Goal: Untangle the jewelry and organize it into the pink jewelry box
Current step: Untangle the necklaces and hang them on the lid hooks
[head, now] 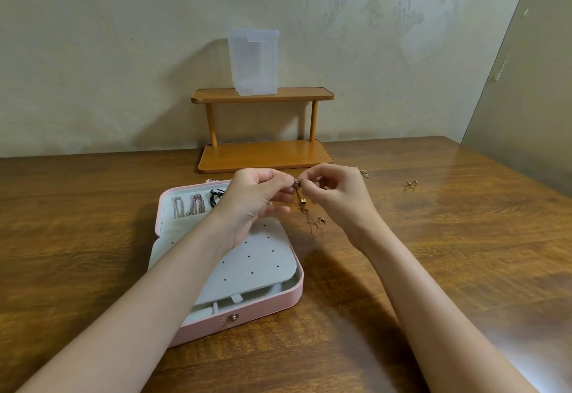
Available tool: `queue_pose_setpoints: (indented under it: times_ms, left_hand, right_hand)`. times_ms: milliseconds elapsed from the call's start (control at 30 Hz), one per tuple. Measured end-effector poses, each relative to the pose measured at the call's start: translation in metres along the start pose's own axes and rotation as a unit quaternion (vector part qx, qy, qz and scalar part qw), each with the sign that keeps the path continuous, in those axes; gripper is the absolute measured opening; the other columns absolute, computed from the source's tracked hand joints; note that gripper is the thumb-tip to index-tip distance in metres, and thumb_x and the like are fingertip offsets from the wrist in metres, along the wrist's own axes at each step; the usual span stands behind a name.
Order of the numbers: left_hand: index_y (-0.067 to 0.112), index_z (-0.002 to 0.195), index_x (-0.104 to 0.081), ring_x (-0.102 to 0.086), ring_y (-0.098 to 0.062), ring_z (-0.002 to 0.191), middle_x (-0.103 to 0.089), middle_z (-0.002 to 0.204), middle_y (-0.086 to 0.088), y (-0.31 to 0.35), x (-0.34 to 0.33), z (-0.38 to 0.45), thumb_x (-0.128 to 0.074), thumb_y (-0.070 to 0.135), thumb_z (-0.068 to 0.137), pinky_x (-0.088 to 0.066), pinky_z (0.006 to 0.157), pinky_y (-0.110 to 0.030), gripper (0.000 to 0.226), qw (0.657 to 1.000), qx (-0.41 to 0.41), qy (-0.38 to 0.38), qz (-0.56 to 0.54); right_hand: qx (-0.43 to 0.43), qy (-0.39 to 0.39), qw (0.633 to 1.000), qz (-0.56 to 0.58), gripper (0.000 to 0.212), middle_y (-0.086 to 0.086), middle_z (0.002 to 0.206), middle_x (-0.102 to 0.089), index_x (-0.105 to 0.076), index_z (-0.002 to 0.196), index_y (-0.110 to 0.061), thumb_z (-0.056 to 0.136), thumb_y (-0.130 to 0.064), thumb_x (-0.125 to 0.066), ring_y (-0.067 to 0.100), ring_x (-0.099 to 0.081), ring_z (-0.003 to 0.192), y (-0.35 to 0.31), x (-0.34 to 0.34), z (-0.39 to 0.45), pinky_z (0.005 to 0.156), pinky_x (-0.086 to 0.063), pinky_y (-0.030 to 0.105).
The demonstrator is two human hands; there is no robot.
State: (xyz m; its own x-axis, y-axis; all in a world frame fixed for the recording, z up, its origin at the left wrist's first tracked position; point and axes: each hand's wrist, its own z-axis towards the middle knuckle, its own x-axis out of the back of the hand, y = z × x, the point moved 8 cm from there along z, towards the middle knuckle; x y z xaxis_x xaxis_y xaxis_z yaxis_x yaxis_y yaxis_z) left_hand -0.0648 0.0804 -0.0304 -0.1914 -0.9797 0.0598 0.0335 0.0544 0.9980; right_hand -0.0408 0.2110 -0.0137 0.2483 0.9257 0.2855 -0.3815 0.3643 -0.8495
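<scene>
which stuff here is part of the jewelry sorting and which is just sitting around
Part of the job:
tangled chain, pinched by left hand and right hand
pink jewelry box, open
loose pieces on the table

Just lying about:
wooden shelf
clear plastic container on it

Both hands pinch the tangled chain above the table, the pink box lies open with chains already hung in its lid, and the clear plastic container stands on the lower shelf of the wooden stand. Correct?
Not quite. The head view shows the clear plastic container on the wooden stand's upper shelf; the rest holds.
</scene>
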Motion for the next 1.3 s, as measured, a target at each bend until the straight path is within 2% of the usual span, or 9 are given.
queue_pose_setpoints:
  times_ms: [233,400,600,700,867,933,1033,1167,1300]
  left_hand:
    - [0.013,0.083,-0.069,-0.06,-0.009,0.066,-0.065,0.075,-0.002,-0.002,0.003,0.002,-0.06,0.017,0.09,-0.05,0.051,-0.017,0.012,0.999,0.006,-0.013,0.047]
    - [0.012,0.08,-0.068,-0.056,-0.003,0.054,-0.061,0.066,-0.001,-0.007,-0.006,-0.001,-0.06,0.015,0.089,-0.046,0.045,-0.015,0.012,0.995,0.053,-0.086,-0.026]
    - [0.011,0.082,-0.067,-0.054,-0.002,0.053,-0.061,0.062,0.002,-0.006,-0.011,-0.002,-0.058,0.015,0.09,-0.045,0.045,-0.014,0.012,0.992,0.046,-0.12,-0.016]
    - [0.009,0.081,-0.066,-0.054,-0.002,0.051,-0.06,0.058,0.003,-0.005,-0.012,-0.003,-0.059,0.011,0.089,-0.046,0.044,-0.014,0.011,0.99,0.036,-0.132,0.007]
    - [0.011,0.078,-0.065,-0.054,-0.007,0.054,-0.058,0.061,0.0,-0.001,-0.009,-0.001,-0.059,0.007,0.087,-0.048,0.049,-0.017,0.011,0.986,-0.008,-0.108,0.129]
    - [0.011,0.077,-0.065,-0.053,-0.007,0.055,-0.058,0.062,0.0,-0.002,-0.008,0.0,-0.059,0.01,0.088,-0.047,0.049,-0.017,0.013,0.985,-0.011,-0.099,0.139]
    - [0.011,0.075,-0.064,-0.05,-0.007,0.055,-0.056,0.061,0.001,-0.003,-0.006,0.001,-0.057,0.013,0.089,-0.044,0.048,-0.016,0.016,0.99,0.003,-0.089,0.112]
    - [0.013,0.071,-0.061,-0.045,-0.007,0.054,-0.054,0.059,0.001,-0.01,-0.002,0.002,-0.058,0.014,0.086,-0.039,0.044,-0.014,0.015,0.995,0.072,-0.049,-0.038]
    - [0.011,0.068,-0.051,-0.031,-0.004,0.041,-0.041,0.054,0.002,-0.016,-0.007,-0.001,-0.054,0.012,0.086,-0.027,0.034,-0.011,0.018,0.977,0.143,-0.085,-0.135]
  right_hand:
    - [-0.058,-0.052,0.996,0.052,0.009,-0.003,0.065,-0.063,-0.071,0.076,-0.01,0.082,-0.017,-0.071,0.003,-0.052,0.058,0.009,-0.007,-0.004,0.058,-0.046,0.017]
    - [-0.139,-0.13,0.956,0.223,0.015,0.003,0.071,-0.061,-0.062,0.07,-0.009,0.084,-0.005,-0.065,0.011,-0.053,0.068,0.02,-0.017,-0.007,0.064,-0.044,0.022]
    - [-0.172,-0.142,0.919,0.325,0.016,0.006,0.07,-0.049,-0.058,0.066,-0.008,0.08,-0.003,-0.06,0.007,-0.051,0.059,0.022,-0.02,-0.009,0.061,-0.042,0.019]
    - [-0.197,-0.162,0.904,0.343,0.013,0.006,0.071,-0.051,-0.064,0.06,-0.013,0.073,-0.01,-0.064,0.007,-0.053,0.059,0.026,-0.024,-0.01,0.064,-0.042,0.021]
    - [-0.216,-0.14,0.91,0.326,0.02,0.004,0.068,-0.051,-0.059,0.068,-0.008,0.085,0.002,-0.055,0.008,-0.048,0.06,0.033,-0.028,-0.01,0.063,-0.04,0.021]
    - [-0.204,-0.133,0.919,0.312,0.02,0.004,0.067,-0.05,-0.059,0.069,-0.007,0.086,0.003,-0.055,0.008,-0.048,0.058,0.032,-0.028,-0.009,0.062,-0.04,0.021]
    - [-0.18,-0.129,0.928,0.301,0.019,0.004,0.066,-0.051,-0.06,0.071,-0.007,0.087,0.001,-0.056,0.009,-0.048,0.061,0.028,-0.026,-0.007,0.061,-0.04,0.02]
    - [-0.158,-0.154,0.939,0.265,0.016,0.002,0.066,-0.053,-0.061,0.074,-0.008,0.089,-0.006,-0.058,0.01,-0.048,0.064,0.021,-0.024,-0.007,0.063,-0.041,0.022]
    - [-0.136,-0.172,0.952,0.213,0.014,0.001,0.07,-0.057,-0.063,0.075,-0.008,0.088,-0.009,-0.06,0.011,-0.049,0.066,0.015,-0.027,-0.008,0.064,-0.041,0.023]
